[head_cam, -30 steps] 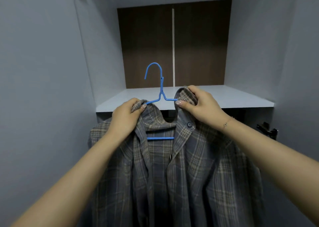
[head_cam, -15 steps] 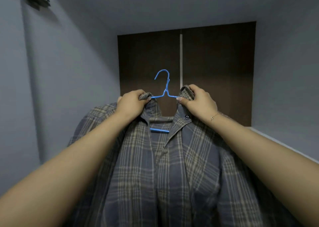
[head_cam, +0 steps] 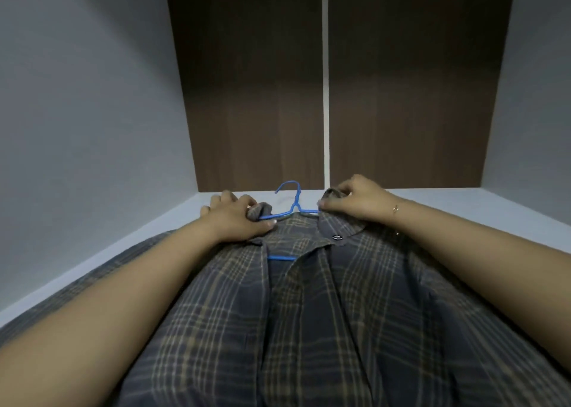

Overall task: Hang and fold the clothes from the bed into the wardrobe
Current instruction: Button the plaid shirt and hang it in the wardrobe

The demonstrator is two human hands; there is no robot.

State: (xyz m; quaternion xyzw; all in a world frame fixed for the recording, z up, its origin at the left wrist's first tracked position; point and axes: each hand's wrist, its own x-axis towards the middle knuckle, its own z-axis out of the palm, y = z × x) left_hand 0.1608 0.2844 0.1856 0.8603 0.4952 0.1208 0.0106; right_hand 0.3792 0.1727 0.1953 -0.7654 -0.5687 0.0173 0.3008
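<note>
1. two hands carry one shirt (head_cam: pixel 309 314) on a blue hanger (head_cam: pixel 292 204); the hanging step looks under way, the shirt lying over a pale shelf (head_cam: pixel 463 208) inside the wardrobe, its collar at the far end.
2. left hand (head_cam: pixel 234 221) grasps the left collar and hanger arm, fingers curled round the cloth.
3. hook stands free in the middle, caught on nothing; no rail shows, so the next move calls for finding one and keeping the hook upright.
4. right hand (head_cam: pixel 355 202) pinches the right collar.
5. grey walls (head_cam: pixel 77 113) rise left and right, and brown panels (head_cam: pixel 247 82) close the far side.
</note>
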